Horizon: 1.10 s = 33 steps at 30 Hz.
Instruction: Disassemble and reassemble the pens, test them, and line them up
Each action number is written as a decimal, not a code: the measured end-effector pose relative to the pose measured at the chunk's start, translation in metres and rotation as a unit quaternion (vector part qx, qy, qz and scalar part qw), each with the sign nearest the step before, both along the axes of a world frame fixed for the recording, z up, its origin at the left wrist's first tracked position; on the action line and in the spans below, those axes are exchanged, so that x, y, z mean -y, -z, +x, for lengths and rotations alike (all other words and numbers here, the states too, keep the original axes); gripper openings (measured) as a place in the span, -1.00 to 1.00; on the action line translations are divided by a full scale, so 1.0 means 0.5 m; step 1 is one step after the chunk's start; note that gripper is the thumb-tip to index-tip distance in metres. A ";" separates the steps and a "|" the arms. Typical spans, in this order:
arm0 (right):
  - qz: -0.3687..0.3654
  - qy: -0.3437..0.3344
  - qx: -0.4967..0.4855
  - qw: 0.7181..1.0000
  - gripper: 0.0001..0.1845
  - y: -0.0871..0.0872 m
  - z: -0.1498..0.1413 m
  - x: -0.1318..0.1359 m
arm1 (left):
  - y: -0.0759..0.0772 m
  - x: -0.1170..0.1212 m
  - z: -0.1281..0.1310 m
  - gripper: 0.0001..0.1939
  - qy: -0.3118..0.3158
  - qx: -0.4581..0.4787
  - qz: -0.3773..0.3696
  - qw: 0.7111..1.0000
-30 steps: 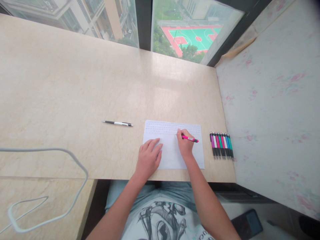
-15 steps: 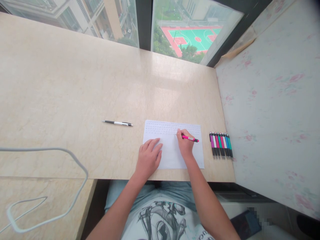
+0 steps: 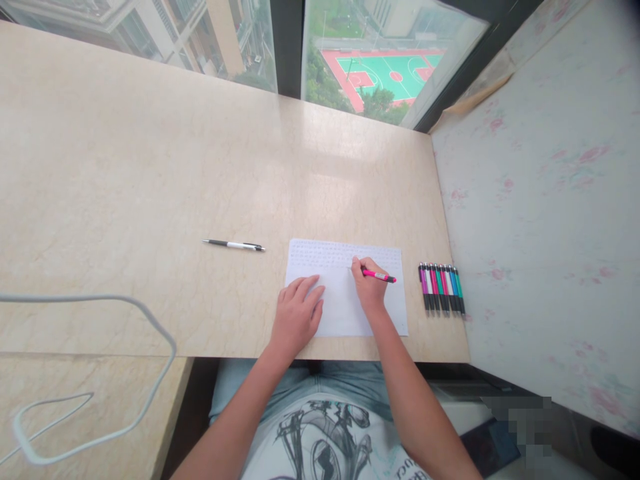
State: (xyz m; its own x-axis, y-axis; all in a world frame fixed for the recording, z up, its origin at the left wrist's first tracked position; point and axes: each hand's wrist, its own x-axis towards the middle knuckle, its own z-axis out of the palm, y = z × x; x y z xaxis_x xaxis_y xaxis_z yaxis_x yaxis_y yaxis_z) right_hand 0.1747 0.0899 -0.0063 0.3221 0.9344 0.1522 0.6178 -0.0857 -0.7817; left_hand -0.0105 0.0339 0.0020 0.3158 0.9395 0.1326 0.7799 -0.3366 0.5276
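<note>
A sheet of white paper [image 3: 340, 313] lies near the front edge of the stone counter, with rows of small handwriting across its upper part. My right hand [image 3: 369, 283] is closed around a pink pen [image 3: 379, 275], whose tip meets the paper at the lowest written row. Flat on the paper's left side rests my left hand [image 3: 299, 310], its fingers spread and holding nothing. To the left of the paper lies a white and black pen [image 3: 234, 245]. Several coloured pens [image 3: 441, 289] sit side by side in a row to the right.
A grey cable [image 3: 150, 317] loops over the left side of the counter [image 3: 125, 187]. The floral wall [image 3: 540, 233] bounds the right side. Behind the counter stands a window with a dark frame [image 3: 289, 50]. A dark flat object [image 3: 490, 443] is low at the right.
My right hand and the pink pen have shifted very slightly left along the written row. My left hand stays in place on the paper.
</note>
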 end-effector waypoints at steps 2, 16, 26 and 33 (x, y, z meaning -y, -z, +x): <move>0.004 0.006 0.000 1.000 -0.56 0.001 0.000 0.000 | 0.000 0.000 0.000 -0.72 -0.001 0.001 0.001 1.000; -0.018 0.029 -0.062 0.997 -0.57 0.005 0.016 -0.001 | -0.001 -0.001 0.001 -0.71 -0.004 0.007 0.005 1.000; -0.016 0.019 -0.219 0.975 -0.57 -0.017 0.027 -0.001 | -0.002 -0.002 0.000 -0.74 0.001 -0.004 0.015 1.000; -0.073 0.024 -0.315 0.946 -0.19 -0.041 0.039 0.039 | -0.004 -0.002 0.000 -0.75 -0.002 -0.004 0.028 1.000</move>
